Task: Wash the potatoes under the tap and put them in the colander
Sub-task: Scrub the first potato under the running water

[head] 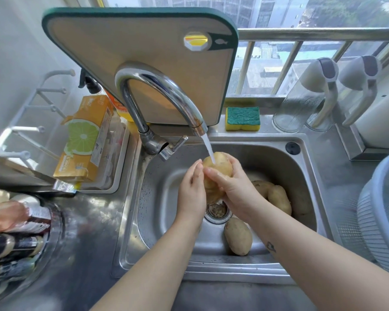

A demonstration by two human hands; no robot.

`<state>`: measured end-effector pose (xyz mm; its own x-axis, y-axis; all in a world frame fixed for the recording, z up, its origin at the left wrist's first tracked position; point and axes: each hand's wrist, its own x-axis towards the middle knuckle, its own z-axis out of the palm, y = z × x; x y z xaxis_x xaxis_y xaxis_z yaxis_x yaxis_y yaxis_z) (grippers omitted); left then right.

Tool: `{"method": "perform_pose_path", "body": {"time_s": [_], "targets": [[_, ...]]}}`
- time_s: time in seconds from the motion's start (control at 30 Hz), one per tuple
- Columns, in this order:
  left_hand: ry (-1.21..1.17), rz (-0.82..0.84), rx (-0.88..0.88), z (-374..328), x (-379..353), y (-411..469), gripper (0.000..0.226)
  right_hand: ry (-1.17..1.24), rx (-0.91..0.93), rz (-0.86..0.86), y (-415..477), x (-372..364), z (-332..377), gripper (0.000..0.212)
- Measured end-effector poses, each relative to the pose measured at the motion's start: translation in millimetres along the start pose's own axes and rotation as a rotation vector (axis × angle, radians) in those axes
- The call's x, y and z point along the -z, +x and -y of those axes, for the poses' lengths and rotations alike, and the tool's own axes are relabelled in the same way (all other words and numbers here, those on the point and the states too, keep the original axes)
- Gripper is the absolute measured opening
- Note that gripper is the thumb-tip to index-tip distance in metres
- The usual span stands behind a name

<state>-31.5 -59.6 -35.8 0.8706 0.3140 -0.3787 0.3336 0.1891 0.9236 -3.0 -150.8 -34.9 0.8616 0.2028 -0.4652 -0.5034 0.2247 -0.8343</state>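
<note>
1. Potatoes first: one loose potato point(238, 236) lies on the near floor of the sink point(128, 221), just beside the drain point(218, 213).
2. The left hand point(192, 187) lays straight, closed-together fingers against the left side of the held potato point(219, 168). The right hand point(234, 187) curls its fingers round it from the right.
3. The held potato hangs above the drain, and the water stream point(209, 149) strikes its top.
4. Other potatoes point(276, 196) lie on the sink floor behind the right wrist.
5. The colander point(373, 221) stands on the counter right of the sink.
6. The tap point(157, 97) arches over the sink. Behind it are a sponge point(242, 118) and a cutting board point(139, 63).
</note>
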Motion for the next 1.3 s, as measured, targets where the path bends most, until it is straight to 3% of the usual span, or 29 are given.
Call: {"method": "perform_pose_path", "body": {"time_s": [0.07, 0.13, 0.33, 0.4, 0.57, 0.7, 0.93, 1.1, 1.3], "targets": [[-0.245, -0.012, 0.351, -7.6, -2.4, 0.2, 0.038, -0.186, 0.089, 0.016, -3.8, -0.6, 3.1, 0.073], [-0.305, 0.035, 0.495, -11.0, -2.3, 0.5, 0.04, -0.316, 0.168, -0.025, -7.4, -2.3, 3.1, 0.057], [-0.168, 0.077, 0.312, -5.0, -4.6, -4.2, 0.038, -0.259, 0.17, -0.2, 2.2, -8.4, -0.7, 0.025], [-0.178, 0.072, 0.321, -4.8, -3.2, -4.4, 0.039, -0.202, 0.109, -0.155, 6.1, -8.2, -2.0, 0.031], [-0.256, 0.023, 0.404, -6.1, 2.6, 1.7, 0.038, -0.254, 0.022, 0.037, 3.4, -4.2, -2.4, 0.073], [-0.212, 0.03, 0.329, -4.7, -3.8, 0.2, 0.03, -0.297, 0.121, -0.103, 4.3, -6.3, -0.5, 0.047], [-0.299, 0.008, 0.435, -5.3, 6.4, 3.7, 0.047, -0.274, 0.025, 0.146, 11.3, 7.2, -2.4, 0.08], [-0.242, 0.013, 0.385, -5.5, 0.7, 0.2, 0.042, -0.296, 0.055, -0.008, 11.3, 3.8, -1.3, 0.077], [-0.204, 0.024, 0.406, -5.2, 11.2, 4.4, 0.041, -0.153, -0.201, 0.276, 13.4, 25.3, 21.9, 0.054]]}}
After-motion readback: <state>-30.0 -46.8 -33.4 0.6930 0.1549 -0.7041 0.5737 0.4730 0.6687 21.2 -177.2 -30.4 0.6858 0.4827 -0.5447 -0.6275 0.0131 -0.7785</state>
